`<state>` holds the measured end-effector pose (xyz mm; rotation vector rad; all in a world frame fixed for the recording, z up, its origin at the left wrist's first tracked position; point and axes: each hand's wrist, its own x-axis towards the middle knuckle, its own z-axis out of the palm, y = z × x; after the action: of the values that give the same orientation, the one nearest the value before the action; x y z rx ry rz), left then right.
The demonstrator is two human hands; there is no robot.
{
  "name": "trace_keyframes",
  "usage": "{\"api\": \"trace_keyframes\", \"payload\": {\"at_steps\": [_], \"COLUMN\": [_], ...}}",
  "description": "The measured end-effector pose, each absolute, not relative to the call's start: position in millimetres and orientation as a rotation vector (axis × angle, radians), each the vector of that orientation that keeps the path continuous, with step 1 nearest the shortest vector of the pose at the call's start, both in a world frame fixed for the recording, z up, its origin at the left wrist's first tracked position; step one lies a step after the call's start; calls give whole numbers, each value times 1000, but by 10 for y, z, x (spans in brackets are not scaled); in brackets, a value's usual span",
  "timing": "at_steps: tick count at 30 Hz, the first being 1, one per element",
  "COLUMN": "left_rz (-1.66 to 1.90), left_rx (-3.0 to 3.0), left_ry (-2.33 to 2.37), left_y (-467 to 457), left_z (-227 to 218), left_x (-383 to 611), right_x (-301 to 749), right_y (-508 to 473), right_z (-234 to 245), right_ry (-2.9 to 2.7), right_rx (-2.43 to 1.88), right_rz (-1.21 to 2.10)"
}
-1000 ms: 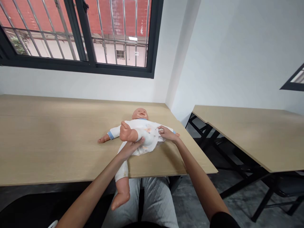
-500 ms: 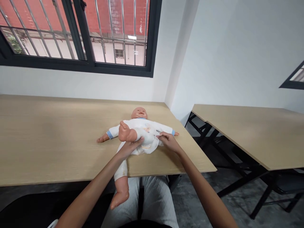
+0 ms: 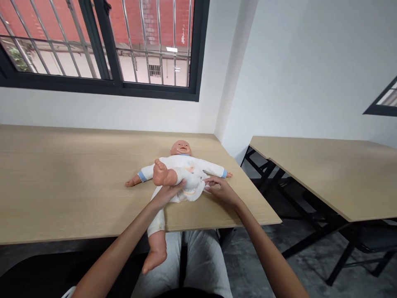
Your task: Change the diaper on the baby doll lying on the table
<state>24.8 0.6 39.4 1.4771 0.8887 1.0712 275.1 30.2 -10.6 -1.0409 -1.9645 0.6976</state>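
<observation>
A baby doll (image 3: 180, 161) in a white suit with blue cuffs and collar lies on its back, its head toward the window. One of its legs (image 3: 166, 176) is raised and bent across the body; the other hangs over the table's front edge. My left hand (image 3: 170, 194) grips the raised leg from below, thumb on the thigh. Beside the doll's hip, my right hand (image 3: 221, 190) has thumb and fingers closed on the edge of the loose white cloth (image 3: 195, 194). That cloth bunches around the doll's bottom. Some of my fingertips are hidden in it.
The light wood table (image 3: 77, 178) runs along the wall under a barred window (image 3: 155, 45). A second table (image 3: 335, 174) stands to the right across a gap, with a dark chair (image 3: 372, 242) by it. My knees are below the near edge.
My right hand has lowered slightly and turned at the doll's hip, shifting the cloth edge with it. My left hand keeps its hold on the raised leg.
</observation>
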Motion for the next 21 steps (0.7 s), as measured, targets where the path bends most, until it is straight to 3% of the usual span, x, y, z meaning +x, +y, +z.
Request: {"api": "trace_keyframes", "payload": {"at_steps": [21], "left_rz": [1091], "left_rx": [1491], "left_ry": [957], "left_y": [42], "left_z": [360], "left_x": [236], "right_x": [2718], "right_y": [152], "right_z": [-82], "right_ry": [-2227], "right_rx": [-1017], "right_rz": [658]}}
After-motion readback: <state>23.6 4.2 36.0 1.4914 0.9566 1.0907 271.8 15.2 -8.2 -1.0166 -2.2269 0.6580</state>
